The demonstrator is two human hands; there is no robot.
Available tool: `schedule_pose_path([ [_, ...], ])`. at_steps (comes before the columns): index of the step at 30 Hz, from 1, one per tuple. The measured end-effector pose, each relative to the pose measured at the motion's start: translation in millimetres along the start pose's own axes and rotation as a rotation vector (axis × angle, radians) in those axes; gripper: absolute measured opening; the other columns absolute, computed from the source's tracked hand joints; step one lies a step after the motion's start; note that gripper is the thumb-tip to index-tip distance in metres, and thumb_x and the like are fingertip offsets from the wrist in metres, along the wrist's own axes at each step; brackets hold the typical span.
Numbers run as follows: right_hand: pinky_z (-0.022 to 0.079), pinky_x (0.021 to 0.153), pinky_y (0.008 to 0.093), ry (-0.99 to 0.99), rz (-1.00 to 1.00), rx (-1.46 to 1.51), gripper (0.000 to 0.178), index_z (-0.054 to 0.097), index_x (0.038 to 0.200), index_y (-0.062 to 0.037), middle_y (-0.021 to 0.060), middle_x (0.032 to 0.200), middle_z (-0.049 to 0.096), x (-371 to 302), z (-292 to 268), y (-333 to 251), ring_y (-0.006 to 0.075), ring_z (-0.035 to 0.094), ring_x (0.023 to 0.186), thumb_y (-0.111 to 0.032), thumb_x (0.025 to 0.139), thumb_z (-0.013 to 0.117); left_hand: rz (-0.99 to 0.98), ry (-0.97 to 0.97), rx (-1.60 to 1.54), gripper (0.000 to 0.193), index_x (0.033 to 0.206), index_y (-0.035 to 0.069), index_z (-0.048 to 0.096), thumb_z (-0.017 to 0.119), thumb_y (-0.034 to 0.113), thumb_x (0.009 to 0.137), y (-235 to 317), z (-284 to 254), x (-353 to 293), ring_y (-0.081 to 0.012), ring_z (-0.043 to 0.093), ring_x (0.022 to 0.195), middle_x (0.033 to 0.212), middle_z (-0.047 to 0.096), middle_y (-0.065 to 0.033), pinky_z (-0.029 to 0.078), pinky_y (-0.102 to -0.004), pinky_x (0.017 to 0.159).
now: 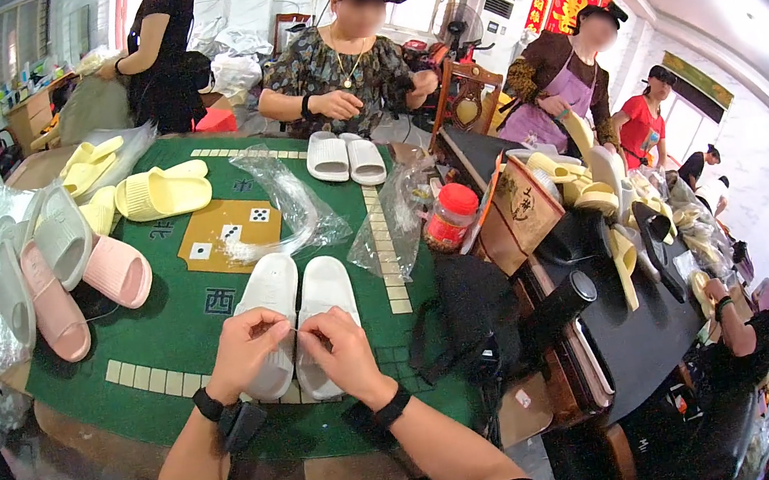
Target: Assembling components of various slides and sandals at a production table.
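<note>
A pair of white slide slippers lies side by side on the green table mat, toes pointing away from me. My left hand is over the left slipper, thumb and fingers pinched. Close beside it, my right hand pinches above the right slipper. The fingertips of both hands nearly meet between the two slippers. Something thin seems to run between them, too small to make out. Just beyond the slippers lies a crumpled clear plastic bag.
Pink slippers, grey slippers and yellow slippers crowd the left. Across the table, a person sits behind another white pair. A red-lidded jar, a black bag and a black bottle stand to the right.
</note>
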State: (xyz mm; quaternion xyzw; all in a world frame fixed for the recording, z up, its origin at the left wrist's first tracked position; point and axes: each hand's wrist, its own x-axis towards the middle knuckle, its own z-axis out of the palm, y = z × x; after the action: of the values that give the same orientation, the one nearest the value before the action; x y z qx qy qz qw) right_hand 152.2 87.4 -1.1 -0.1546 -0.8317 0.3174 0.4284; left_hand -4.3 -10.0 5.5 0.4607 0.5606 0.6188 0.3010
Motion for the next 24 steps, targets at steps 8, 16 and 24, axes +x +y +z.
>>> schedule_pose_path([
  [8, 0.046, 0.06, 0.0323, 0.006, -0.054, -0.031, 0.008, 0.066, 0.091, -0.003, 0.0089, 0.079, 0.059, 2, -1, -3, 0.0217, 0.057, 0.072, -0.005, 0.085, 0.069, -0.011, 0.045, -0.028, 0.015, 0.093, -0.001, 0.068, 0.068, 0.014, 0.091, -1, 0, 0, -0.0053, 0.054, 0.068, 0.079, 0.065, -0.0001, 0.045, -0.0217, 0.062],
  [16, 0.047, 0.058, 0.0295, 0.033, -0.057, -0.066, 0.004, 0.068, 0.088, -0.0027, 0.0089, 0.077, 0.061, 1, 0, 3, 0.0186, 0.058, 0.066, -0.006, 0.087, 0.067, -0.033, 0.026, -0.013, 0.015, 0.094, 0.0, 0.067, 0.066, 0.015, 0.093, 9, -1, 1, -0.0048, 0.054, 0.07, 0.082, 0.066, -0.0001, 0.044, -0.0211, 0.063],
  [24, 0.047, 0.063, 0.0351, -0.138, 0.202, 0.085, 0.026, 0.065, 0.086, -0.0001, 0.0107, 0.069, 0.057, 5, -10, 1, 0.0213, 0.056, 0.065, -0.017, 0.098, 0.05, 0.191, -0.033, 0.049, 0.012, 0.091, -0.003, 0.067, 0.066, 0.009, 0.089, 39, 7, -5, -0.0093, 0.062, 0.072, 0.079, 0.068, -0.0051, 0.05, -0.0267, 0.065],
])
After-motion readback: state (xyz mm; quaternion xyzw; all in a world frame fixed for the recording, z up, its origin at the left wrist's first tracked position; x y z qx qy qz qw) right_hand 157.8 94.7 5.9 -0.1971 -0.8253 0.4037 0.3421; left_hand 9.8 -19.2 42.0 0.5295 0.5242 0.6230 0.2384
